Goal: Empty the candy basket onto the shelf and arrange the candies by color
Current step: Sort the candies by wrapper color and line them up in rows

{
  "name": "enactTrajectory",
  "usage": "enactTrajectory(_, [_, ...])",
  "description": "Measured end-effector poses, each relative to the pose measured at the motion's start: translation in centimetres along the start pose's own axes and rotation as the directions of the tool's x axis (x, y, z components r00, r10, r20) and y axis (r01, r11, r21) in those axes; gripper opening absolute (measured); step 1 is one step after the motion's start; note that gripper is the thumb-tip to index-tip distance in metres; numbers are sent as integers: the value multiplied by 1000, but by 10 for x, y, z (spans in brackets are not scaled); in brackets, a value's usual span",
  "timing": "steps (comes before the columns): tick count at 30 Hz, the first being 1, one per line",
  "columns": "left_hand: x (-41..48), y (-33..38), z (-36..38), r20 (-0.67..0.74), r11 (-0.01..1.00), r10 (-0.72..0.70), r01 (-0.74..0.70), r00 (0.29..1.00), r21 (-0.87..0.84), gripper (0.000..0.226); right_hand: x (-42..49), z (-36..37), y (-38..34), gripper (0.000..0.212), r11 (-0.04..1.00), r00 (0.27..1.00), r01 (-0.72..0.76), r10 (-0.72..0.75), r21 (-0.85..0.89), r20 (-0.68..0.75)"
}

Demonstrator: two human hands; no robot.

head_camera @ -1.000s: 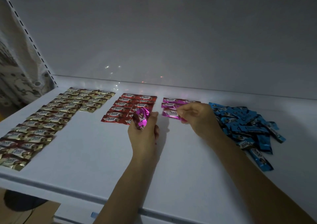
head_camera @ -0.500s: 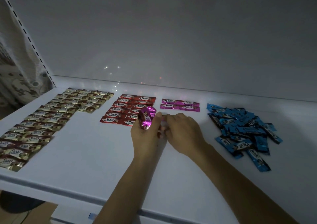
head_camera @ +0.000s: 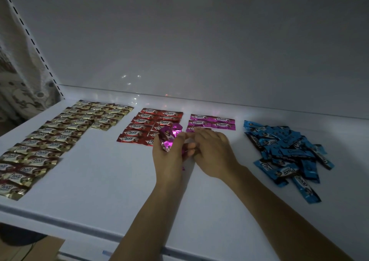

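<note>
Here, at the near lip of a dimly lit white shelf (head_camera: 99,190), a corner of brown cardboard (head_camera: 34,248) shows below at seven o'clock. Two bare forearms reach in over the edge from six o'clock.

Near the shelf's middle the left hand (head_camera: 169,158) stands on edge. Its fingers and thumb are curled round a bundle (head_camera: 169,138) of pink candies, whose foil ends poke up out of the grip. The right hand (head_camera: 214,152) sits at the left hand's three o'clock and touches it. It lies knuckles up, with its fingers (head_camera: 191,146) curled in against the bundle. Whether they have nipped a piece cannot be told, since the fingertips are hidden between the two hands.

From the hands, the gold candies (head_camera: 50,140) run from eight to ten o'clock in neat, overlapping rows along the left side. The red candies (head_camera: 143,128) lie flat in two columns at eleven o'clock, and the bundle hides their near right corner. The pink rows (head_camera: 211,121) lie at one o'clock, two pairs laid side by side, with one more piece just nearer, partly behind the right hand. The blue heap (head_camera: 289,152) lies at three o'clock, loose and unsorted, well apart from the pink.

Beyond them rises the plain grey wall (head_camera: 199,41). At ten o'clock a slotted upright (head_camera: 30,37) marks the shelf's end, with patterned cloth (head_camera: 20,92) outside it.
</note>
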State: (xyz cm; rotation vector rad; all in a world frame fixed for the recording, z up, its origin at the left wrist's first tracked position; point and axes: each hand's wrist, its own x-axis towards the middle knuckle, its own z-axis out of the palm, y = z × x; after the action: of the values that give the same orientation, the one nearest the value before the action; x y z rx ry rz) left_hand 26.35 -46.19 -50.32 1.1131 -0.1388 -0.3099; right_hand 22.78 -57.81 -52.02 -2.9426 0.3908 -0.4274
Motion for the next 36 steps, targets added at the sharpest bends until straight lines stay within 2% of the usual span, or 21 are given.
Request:
enactTrajectory(2, [0, -1, -1, 3, 1000, -13, 13, 1000, -11, 38, 0, 3, 2, 47, 1000, 1000, 9, -8, 22, -20])
enactTrajectory(4, [-1, 1, -1, 33, 1000, 15, -14, 999, -12, 21, -1, 4, 1, 47, 992, 989, 27, -9, 120, -149])
enactTrajectory(5, [-3, 3, -1, 57, 1000, 25, -25, 998, -13, 17, -1, 3, -1, 46, 971, 972, 23, 34, 239, -233])
enactTrajectory(6, [-5, 5, 0, 89, 1000, 30, -29, 996, -13, 18, -2, -3, -2, 42, 900, 955, 4, 127, 436, -270])
enactTrajectory(7, [-7, 6, 1, 127, 999, 36, -35, 991, -5, 18, -4, -13, -5, 36, 750, 948, -31, 231, 660, -218])
enactTrajectory(8, [-9, 7, 2, 157, 998, 50, -55, 986, 26, 19, -5, -23, -8, 29, 557, 952, -76, 288, 827, -107])
enactTrajectory(9, [-10, 7, 2, 173, 994, 67, -80, 983, 71, 18, -6, -32, -9, 25, 393, 951, -133, 310, 910, 5])
enactTrajectory(10, [-10, 7, 1, 177, 989, 81, -101, 981, 110, 15, -7, -39, -9, 21, 348, 953, -168, 298, 922, 62])
enactTrajectory(12, [-8, 4, -1, 144, 988, 73, -91, 987, 126, 15, -8, -42, -6, 13, 352, 950, -179, 304, 919, 69])
enactTrajectory(16, [-3, 8, -4, 21, 994, -102, 102, 995, -31, 18, -9, -46, -1, 16, 205, 918, -178, 387, 962, 88])
enactTrajectory(18, [-1, 9, -5, 17, 985, -141, 142, 990, -94, 21, -8, -52, 0, 14, 72, 924, -162, 362, 984, 126])
enactTrajectory(20, [-1, 8, -5, 29, 989, -132, 134, 991, -59, 29, -8, -57, -4, 14, -88, 928, -158, 326, 984, 178])
enactTrajectory(21, [-2, 7, -4, 42, 992, -122, 123, 992, -28, 32, -8, -59, -5, 14, -117, 928, -155, 322, 981, 186])
enactTrajectory(23, [-3, 6, -4, 74, 995, -101, 101, 992, 12, 33, -8, -59, -6, 13, -49, 935, -145, 319, 988, 153])
enactTrajectory(26, [-3, 8, -5, 85, 991, -115, 120, 990, -55, 34, -9, -57, -4, 5, 21, 951, -139, 280, 990, 128])
enactTrajectory(28, [-3, 10, -6, 87, 987, -123, 130, 989, -89, 38, -9, -55, -3, 15, 79, 958, -141, 263, 987, 116])
enactTrajectory(29, [-2, 10, -6, 84, 988, -121, 128, 989, -85, 37, -8, -54, -3, 19, 149, 961, -139, 258, 979, 97])
enactTrajectory(32, [-2, 9, -6, 66, 994, -103, 106, 993, -41, 10, -8, -50, -4, 22, 330, 971, -111, 236, 937, 32])
enactTrajectory(34, [-3, 9, -5, 46, 992, -103, 106, 994, -62, 5, -9, -47, -4, 23, 352, 974, -97, 227, 931, 16])
enactTrajectory(36, [-3, 11, -5, 31, 988, -114, 116, 993, -100, 3, -9, -47, -4, 25, 319, 972, -106, 234, 942, 30])
